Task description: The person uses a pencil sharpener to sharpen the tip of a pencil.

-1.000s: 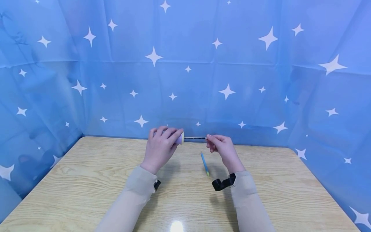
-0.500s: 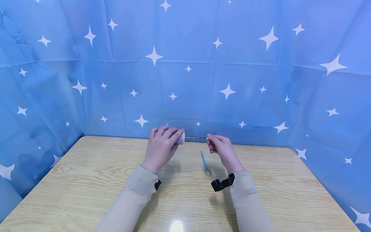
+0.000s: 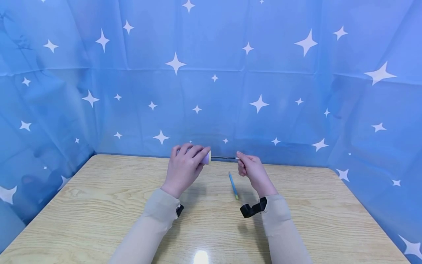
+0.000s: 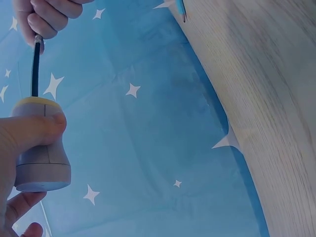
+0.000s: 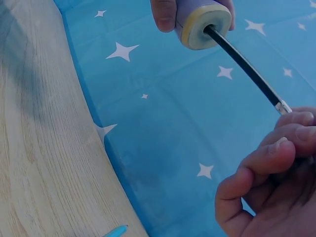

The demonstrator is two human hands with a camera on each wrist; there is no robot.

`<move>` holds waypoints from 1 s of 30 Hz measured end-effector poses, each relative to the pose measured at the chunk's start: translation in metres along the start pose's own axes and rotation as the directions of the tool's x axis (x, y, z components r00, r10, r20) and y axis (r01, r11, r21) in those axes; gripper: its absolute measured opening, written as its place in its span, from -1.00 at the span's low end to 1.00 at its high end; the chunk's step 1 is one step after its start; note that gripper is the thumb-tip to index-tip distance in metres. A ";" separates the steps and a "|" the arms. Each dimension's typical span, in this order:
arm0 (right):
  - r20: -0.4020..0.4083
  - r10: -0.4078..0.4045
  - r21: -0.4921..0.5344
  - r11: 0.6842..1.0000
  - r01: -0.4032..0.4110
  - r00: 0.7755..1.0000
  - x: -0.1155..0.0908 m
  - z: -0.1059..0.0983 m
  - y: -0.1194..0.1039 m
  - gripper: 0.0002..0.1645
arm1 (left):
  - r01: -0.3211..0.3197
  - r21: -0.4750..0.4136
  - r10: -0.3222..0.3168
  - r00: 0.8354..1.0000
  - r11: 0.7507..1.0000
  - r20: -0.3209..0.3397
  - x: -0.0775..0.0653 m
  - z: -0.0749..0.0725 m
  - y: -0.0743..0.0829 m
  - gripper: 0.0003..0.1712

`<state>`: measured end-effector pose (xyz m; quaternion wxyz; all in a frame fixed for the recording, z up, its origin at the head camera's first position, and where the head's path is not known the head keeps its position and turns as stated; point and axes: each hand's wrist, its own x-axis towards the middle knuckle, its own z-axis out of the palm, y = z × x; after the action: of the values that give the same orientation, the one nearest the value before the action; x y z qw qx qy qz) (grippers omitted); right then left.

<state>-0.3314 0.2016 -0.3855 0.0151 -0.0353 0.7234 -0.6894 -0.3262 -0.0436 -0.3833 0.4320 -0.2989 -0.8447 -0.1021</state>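
Observation:
My left hand (image 3: pixel 182 168) grips a lilac pencil sharpener (image 4: pixel 43 170) with a pale yellow rim, held on its side above the far part of the table. In the left wrist view the thumb lies across its waist. A thin black pencil (image 5: pixel 249 71) stands in the sharpener's round hole, its inner end hidden. Its outer end has a silvery band, right at the fingertips of my right hand (image 3: pixel 256 171), which pinches it. In the head view the pencil runs nearly level between both hands.
A blue pencil (image 3: pixel 233 186) with a yellow-green end lies on the wood-grain table (image 3: pixel 108 205), just left of and below my right hand. Behind the table's back edge hangs a blue curtain (image 3: pixel 211 91) with white stars. A black wrist camera mount (image 3: pixel 253 210) sits at the right cuff.
My right hand has turned a little, its fingers curling further, and the pencil's visible face has changed with it. The sharpener and left hand have barely shifted; the blue pencil lies as before.

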 end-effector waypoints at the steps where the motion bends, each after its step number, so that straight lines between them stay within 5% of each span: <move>1: 0.005 0.002 0.000 1.000 -0.002 1.000 0.000 0.000 0.000 -0.40 | -0.002 -0.001 0.002 1.000 1.000 -0.001 0.000 0.000 0.000 -0.49; 21: 0.036 0.042 -0.044 0.998 -0.041 0.998 0.001 -0.001 0.001 -0.32 | 0.000 0.005 0.000 1.000 1.000 0.011 -0.001 -0.002 -0.003 -0.45; 25: 0.041 -0.006 -0.047 0.999 0.008 0.999 0.002 -0.003 0.001 -0.28 | 0.014 0.003 -0.014 1.000 1.000 0.000 -0.001 -0.003 -0.006 -0.43; 30: 0.038 -0.109 -0.013 0.994 0.110 0.993 0.001 -0.008 -0.001 -0.52 | 0.033 -0.011 -0.033 0.999 0.999 -0.009 0.000 -0.005 -0.009 -0.43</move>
<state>-0.3325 0.2092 -0.3843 -0.0097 -0.0878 0.7250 -0.6830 -0.3281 -0.0529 -0.3797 0.4325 -0.2869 -0.8469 -0.1155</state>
